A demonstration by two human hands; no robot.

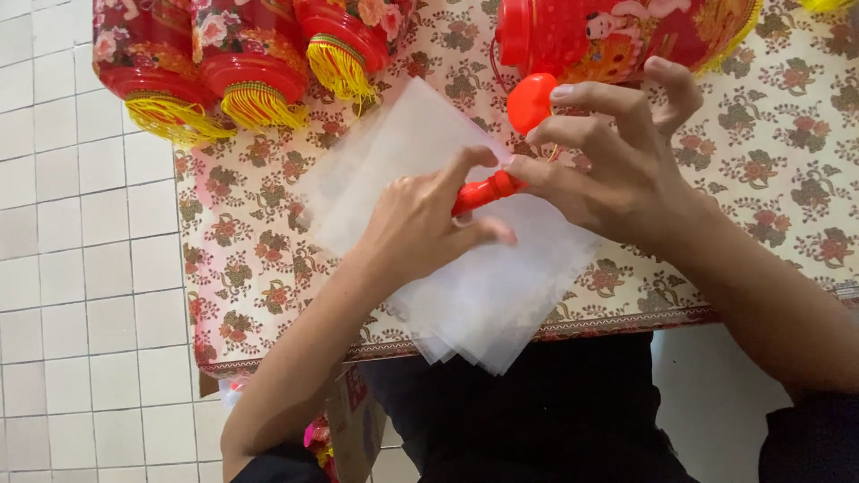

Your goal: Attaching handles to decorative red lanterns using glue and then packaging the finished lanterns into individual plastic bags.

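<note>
Hands worked a red stick over clear bags.
Left hand (416, 224) and right hand (617, 152) gripped the stick (483, 191) above bags (483, 295) at the tabletop's (259, 268) near edge.

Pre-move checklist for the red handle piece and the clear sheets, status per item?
1. Left hand grips the red handle piece: ok, fingers wrapped round it.
2. Right hand on the handle's far end: ok, fingertips pinch there.
3. Red round cap joined to the handle: cannot tell, fingers hide the join.
4. Stack of clear sheets fully on the table: not ok, its near corner overhangs the edge.
5. Sheets squared up: not ok, lower edges fan out.
6. Red lantern clear of the hands: ok, it lies behind them.
</note>
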